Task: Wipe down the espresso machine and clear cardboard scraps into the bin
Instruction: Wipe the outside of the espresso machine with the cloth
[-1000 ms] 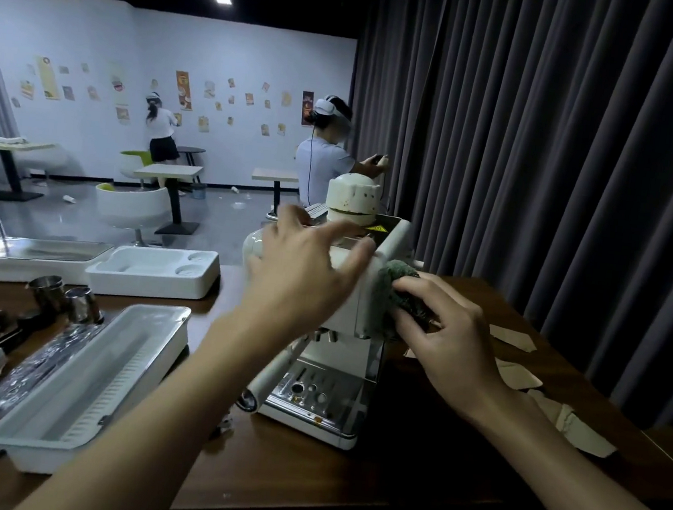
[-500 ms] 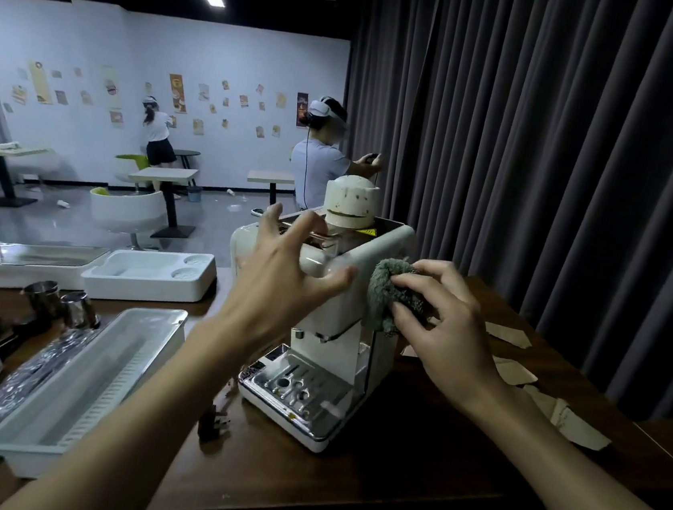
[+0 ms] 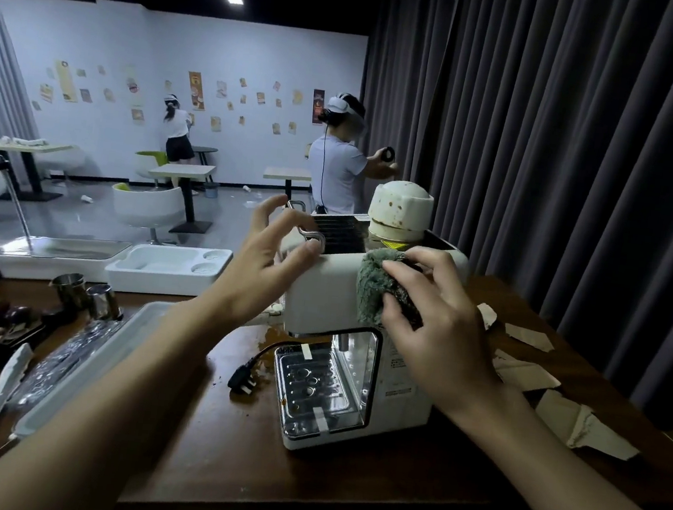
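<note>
Dark wood makes up the surface that carries the white espresso machine right before me, its metal drip tray turned toward me. My right grip clutches a green cloth and presses it against the machine's upper right front corner. My left grip is released, fingers spread and loosely bent at the machine's upper left corner, grasping nothing. Just left of the base lies a black plug. Torn cardboard scraps lie on the surface to the machine's right, near the grey curtain.
</note>
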Motion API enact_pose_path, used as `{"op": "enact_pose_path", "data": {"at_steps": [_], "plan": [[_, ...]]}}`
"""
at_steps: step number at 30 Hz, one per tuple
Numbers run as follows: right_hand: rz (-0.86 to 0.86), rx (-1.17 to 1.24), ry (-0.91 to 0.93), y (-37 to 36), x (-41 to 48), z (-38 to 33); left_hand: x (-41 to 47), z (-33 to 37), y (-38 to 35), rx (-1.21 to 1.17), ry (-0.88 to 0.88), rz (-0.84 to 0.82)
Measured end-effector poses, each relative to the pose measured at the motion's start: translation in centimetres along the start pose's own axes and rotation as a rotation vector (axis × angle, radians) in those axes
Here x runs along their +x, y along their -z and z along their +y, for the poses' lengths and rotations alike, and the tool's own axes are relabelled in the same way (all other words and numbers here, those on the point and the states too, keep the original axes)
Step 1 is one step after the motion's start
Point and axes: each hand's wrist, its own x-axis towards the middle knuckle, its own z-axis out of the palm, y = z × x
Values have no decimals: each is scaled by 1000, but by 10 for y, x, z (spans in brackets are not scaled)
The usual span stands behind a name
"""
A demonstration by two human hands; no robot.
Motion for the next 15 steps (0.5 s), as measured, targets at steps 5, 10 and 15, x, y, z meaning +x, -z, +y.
{"op": "enact_pose_path", "data": {"at_steps": [5,10,15], "plan": [[-20,-43,-16,-17,-7,-5,-10,-4,1,9,-17,13],[-2,-23,-75,-23,-12,-13,-11,0,6,18,-5,-20],[67,-29,-80,-29,-10,-23,-11,5,12,30,-5,-88]]}}
